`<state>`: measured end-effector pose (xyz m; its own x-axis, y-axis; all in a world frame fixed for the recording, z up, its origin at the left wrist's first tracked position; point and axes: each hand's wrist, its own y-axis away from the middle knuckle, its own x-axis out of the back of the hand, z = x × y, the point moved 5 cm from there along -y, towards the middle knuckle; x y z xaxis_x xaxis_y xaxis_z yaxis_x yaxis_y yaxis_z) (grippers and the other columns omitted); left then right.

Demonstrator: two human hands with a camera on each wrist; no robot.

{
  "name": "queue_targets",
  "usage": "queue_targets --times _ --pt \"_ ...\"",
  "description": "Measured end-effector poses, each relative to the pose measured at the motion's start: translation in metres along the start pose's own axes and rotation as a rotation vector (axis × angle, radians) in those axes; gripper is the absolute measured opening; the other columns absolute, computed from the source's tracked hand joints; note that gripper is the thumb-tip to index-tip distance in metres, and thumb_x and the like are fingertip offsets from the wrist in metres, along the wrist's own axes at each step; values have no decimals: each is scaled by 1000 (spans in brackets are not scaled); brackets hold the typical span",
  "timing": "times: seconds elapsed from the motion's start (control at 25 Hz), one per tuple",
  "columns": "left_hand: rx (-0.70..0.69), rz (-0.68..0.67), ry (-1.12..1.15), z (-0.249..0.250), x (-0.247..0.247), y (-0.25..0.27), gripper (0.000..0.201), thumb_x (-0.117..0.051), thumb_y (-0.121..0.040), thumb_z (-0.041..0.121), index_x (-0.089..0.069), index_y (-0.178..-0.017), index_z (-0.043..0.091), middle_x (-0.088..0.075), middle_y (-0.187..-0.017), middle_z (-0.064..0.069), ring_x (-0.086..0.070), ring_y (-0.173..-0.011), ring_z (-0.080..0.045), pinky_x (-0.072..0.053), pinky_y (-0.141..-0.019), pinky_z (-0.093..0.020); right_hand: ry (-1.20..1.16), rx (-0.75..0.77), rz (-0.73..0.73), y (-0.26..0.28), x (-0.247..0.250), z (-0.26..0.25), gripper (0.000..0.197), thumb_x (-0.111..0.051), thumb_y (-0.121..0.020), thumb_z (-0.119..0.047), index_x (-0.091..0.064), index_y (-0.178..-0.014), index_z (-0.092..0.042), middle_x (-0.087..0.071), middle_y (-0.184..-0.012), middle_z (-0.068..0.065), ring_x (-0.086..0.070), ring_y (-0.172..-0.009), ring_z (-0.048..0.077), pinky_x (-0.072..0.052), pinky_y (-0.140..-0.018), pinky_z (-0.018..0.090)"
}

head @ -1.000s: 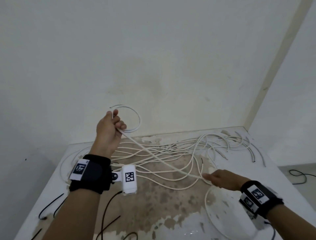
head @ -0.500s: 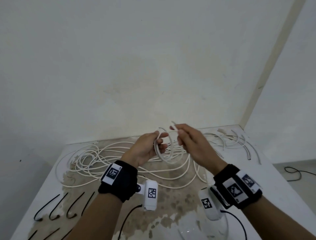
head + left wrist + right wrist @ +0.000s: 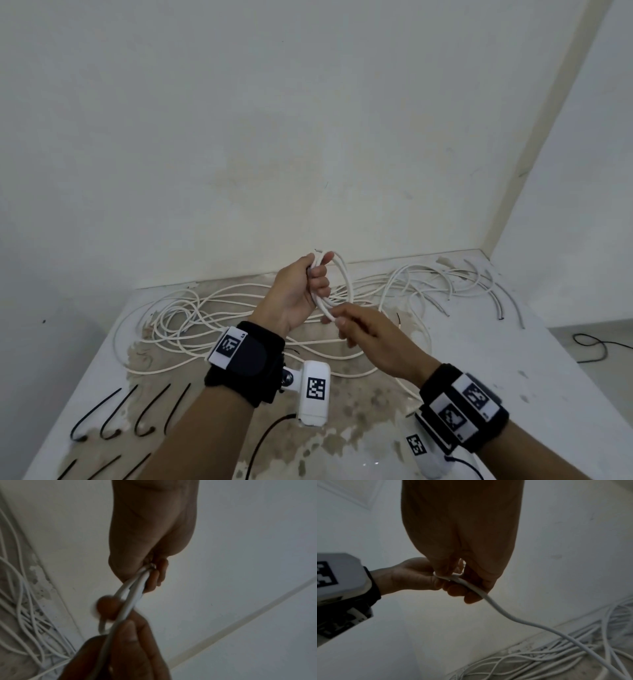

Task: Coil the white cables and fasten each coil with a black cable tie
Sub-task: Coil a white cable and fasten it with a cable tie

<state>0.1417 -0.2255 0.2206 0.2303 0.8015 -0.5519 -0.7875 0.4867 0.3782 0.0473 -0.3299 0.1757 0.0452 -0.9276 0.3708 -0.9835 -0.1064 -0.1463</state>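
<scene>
Since a moment ago your right hand (image 3: 368, 337) has dropped below the coil (image 3: 337, 281), pinching its cable; left hand (image 3: 298, 294) grips the loops above the tabletop's (image 3: 565, 370) back edge. Another loop added; ties (image 3: 113, 411) untouched, front-left corner.

White cables (image 3: 239, 329), black ties (image 3: 102, 416), brown-stained white table (image 3: 565, 394)

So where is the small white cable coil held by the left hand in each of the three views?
Head view: the cable coil is at the centre, above the table, gripped by the left hand.
Left wrist view: its loops run down the middle, out of the fingers.
Right wrist view: only a short part shows at centre, mostly hidden by the right hand.
Shared landmark: the loose white cables on the table.
</scene>
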Motion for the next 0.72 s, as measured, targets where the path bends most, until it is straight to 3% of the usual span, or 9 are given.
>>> queue_targets --times 0.12,0.24,0.32,0.4,0.52,0.64,0.72 --pt "-26 15 12 1 1 1 31 -32 -101 19 -54 -82 10 -26 -44 9 -21 -32 -4 -18 -34 -17 -130 -170 138 7 8 12 25 -57 -101 -39 -65 -91 -17 -58 -76 -1 -53 -63 12 -48 -65 36" --pt "19 -31 -65 -8 -2 7 29 -33 -98 19 -48 -74 13 -23 -44 9 -18 -32 -4 -15 -33 -17 -322 -340 329 5 18 18 33 -48 -101 -50 -57 -101 -18 -61 -78 -2 -47 -55 8 -42 -58 26" --pt "40 -49 -143 -14 -4 9 28 -34 -98 21 -48 -74 13 -23 -46 8 -18 -33 -4 -17 -33 -17 -321 -282 389 1 21 14 30 -42 -106 -43 -62 -107 -22 -69 -76 -4 -51 -56 5 -41 -55 19" --pt "32 -40 -244 -14 -5 12 28 -35 -98 22 -53 -80 10 -27 -48 6 -23 -34 -6 -23 -34 -18 -209 -187 455 -2 26 10 23 -42 -108 -32 -61 -115 -23 -69 -71 -2 -58 -60 6 -44 -60 22" --pt "12 -25 -355 -14 -5 16 36 -33 -104 30 -58 -93 6 -30 -50 5 -29 -37 -8 -30 -39 -18 19 -110 395 -4 27 13 29 -43 -106 -19 -50 -131 -31 -66 -78 1 -63 -66 9 -49 -66 26" --pt "-34 -40 -423 -14 -6 17 44 -34 -106 40 -58 -93 6 -26 -52 7 -23 -39 -5 -22 -37 -17 162 -132 358 -6 24 17 23 -49 -98 -10 -55 -113 -27 -65 -72 -3 -63 -62 7 -44 -59 18" --pt "-28 -59 -400 -15 -7 17 42 -37 -105 38 -60 -96 4 -29 -54 6 -26 -41 -5 -24 -38 -16 137 -153 418 -7 25 19 21 -47 -97 -7 -55 -99 -26 -62 -63 -4 -59 -57 6 -43 -58 19"
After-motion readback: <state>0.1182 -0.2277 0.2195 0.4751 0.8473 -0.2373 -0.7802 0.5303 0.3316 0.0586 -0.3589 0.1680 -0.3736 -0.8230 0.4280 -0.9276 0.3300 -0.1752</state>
